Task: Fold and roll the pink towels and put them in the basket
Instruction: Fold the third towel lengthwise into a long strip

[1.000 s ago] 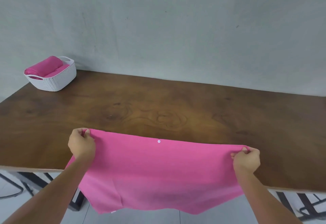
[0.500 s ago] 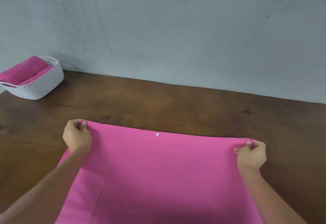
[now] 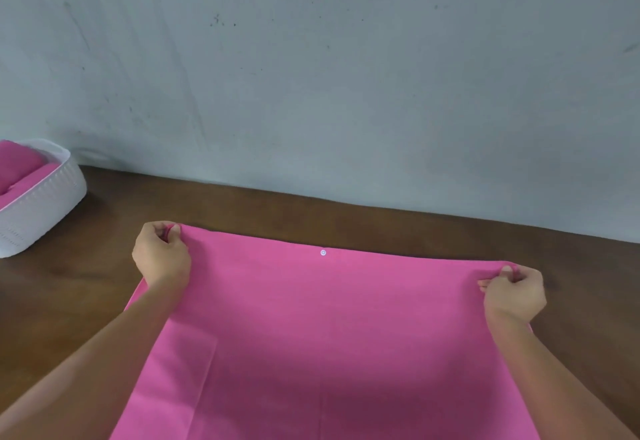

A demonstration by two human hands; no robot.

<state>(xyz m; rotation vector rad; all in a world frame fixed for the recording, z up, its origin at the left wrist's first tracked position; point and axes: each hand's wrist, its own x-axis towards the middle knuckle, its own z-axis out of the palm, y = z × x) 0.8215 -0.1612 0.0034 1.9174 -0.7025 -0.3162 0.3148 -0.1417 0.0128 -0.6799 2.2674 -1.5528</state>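
A large pink towel (image 3: 329, 329) lies spread over the brown wooden table (image 3: 346, 218), reaching from mid-table down past the bottom of the view. My left hand (image 3: 162, 254) pinches its far left corner. My right hand (image 3: 512, 292) pinches its far right corner. The far edge runs taut between the two hands. A white woven basket (image 3: 45, 200) stands at the far left, partly cut off by the frame, with rolled pink towels (image 3: 17, 166) inside it.
A grey-blue wall (image 3: 346, 76) rises right behind the table's back edge. Bare tabletop shows between the towel and the basket, and to the right of the towel.
Both hands have carried the towel's far edge forward over the table, so it now lies on the tabletop instead of hanging off the front edge. The view has shifted right and closer.
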